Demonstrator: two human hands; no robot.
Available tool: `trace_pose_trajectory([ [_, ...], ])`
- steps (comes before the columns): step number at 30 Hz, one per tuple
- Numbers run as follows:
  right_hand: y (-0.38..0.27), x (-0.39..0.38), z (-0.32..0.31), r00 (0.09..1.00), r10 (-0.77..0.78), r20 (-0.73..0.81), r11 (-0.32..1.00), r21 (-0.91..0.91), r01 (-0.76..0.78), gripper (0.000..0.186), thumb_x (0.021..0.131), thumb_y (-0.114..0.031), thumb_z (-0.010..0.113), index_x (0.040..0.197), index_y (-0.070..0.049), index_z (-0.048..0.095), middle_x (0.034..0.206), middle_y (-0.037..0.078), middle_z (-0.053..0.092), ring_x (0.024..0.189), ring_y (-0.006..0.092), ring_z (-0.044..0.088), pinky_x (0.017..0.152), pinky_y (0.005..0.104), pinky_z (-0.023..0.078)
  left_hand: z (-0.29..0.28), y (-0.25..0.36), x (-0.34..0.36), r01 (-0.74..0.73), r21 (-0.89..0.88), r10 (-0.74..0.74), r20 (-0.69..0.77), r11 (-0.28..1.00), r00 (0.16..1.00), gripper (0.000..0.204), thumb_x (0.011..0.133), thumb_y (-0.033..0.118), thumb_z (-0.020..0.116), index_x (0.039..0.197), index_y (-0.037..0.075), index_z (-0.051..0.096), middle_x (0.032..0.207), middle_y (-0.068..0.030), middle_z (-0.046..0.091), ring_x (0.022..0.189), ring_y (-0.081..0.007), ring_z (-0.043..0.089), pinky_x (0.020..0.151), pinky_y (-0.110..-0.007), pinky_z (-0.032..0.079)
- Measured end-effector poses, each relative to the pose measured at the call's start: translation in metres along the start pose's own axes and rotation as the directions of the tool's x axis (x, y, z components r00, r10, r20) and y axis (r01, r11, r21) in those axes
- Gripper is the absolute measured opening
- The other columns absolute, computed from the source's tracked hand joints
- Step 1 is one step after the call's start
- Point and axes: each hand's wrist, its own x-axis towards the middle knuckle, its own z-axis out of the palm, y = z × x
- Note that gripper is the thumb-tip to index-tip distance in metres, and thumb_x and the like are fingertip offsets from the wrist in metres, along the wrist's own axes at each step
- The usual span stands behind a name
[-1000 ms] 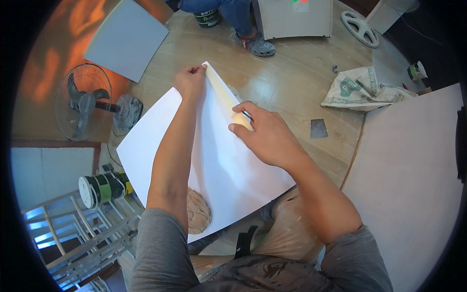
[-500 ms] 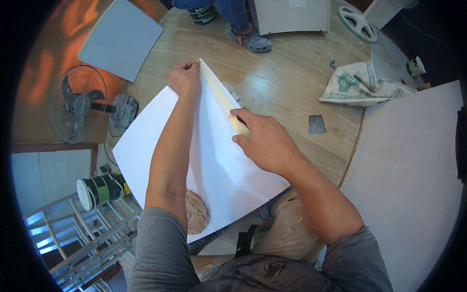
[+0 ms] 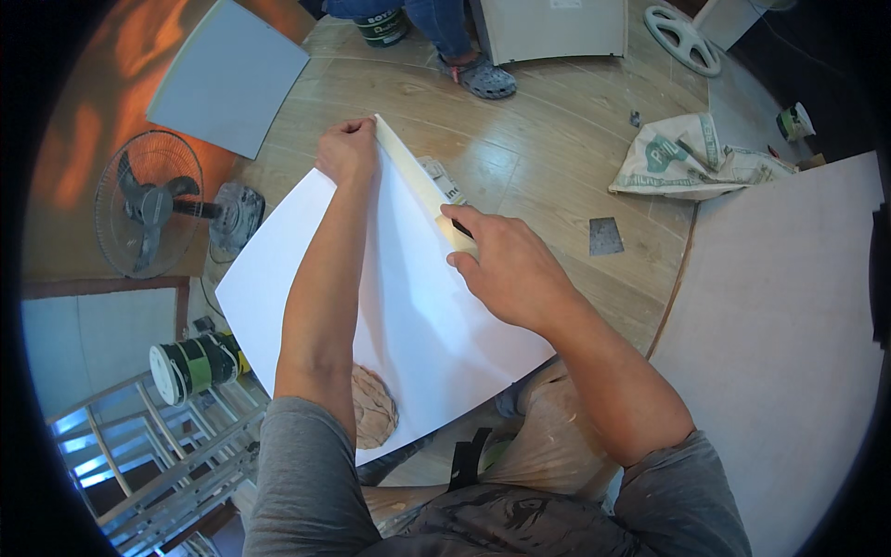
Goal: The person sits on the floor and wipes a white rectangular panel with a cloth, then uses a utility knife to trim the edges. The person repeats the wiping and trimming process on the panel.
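A white panel (image 3: 436,325) lies tilted in front of me, with a cream-coloured edge strip (image 3: 405,160) along its far right side. My left hand (image 3: 348,151) is closed at the far corner of the panel, its fingertips partly hidden. My right hand (image 3: 510,265) grips a small scraper-like tool (image 3: 460,228), of which only a dark part shows; its exact kind is hidden. The tool meets the edge strip, forefinger stretched along it and thumb below. A tan, wrinkled mound of paste-like material (image 3: 374,408) sits on the panel beside my left forearm.
Left stand a fan (image 3: 153,204), a green-and-black bucket (image 3: 195,367) and a metal ladder (image 3: 176,455). Ahead is another person's clog (image 3: 487,78). On the right are a crumpled sack (image 3: 682,162), a dark square piece (image 3: 606,237) and a large pale panel (image 3: 780,343).
Both hands keep their grips, with the right hand still at the edge strip. The whole view has shifted only slightly.
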Motion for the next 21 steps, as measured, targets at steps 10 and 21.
trace_pose_trajectory([
  [10,0.003,-0.001,-0.001,0.999,-0.024,-0.025,0.999,0.023,0.025,0.048,0.093,-0.009,0.066,0.138,0.003,0.057,0.117,0.027,0.069,0.109,0.0411,0.066,0.097,0.0472,0.051,0.001,0.001,0.002,0.003,0.004,-0.003,0.006,1.0,1.0,0.022,0.08,0.036,0.083,0.09,0.017,0.084,0.092,-0.0087,0.079,0.089,-0.0275,0.074,0.089,-0.038,0.055],
  [21,0.004,-0.005,0.004,1.0,-0.014,-0.022,1.0,0.017,0.014,0.049,0.092,-0.008,0.067,0.14,0.0,0.057,0.118,0.025,0.069,0.109,0.0415,0.066,0.096,0.0488,0.051,-0.006,0.002,0.01,0.148,-0.003,-0.148,0.012,0.989,0.989,0.019,0.081,0.031,0.082,0.096,0.018,0.084,0.084,-0.0055,0.078,0.082,-0.0256,0.073,0.085,-0.038,0.054],
])
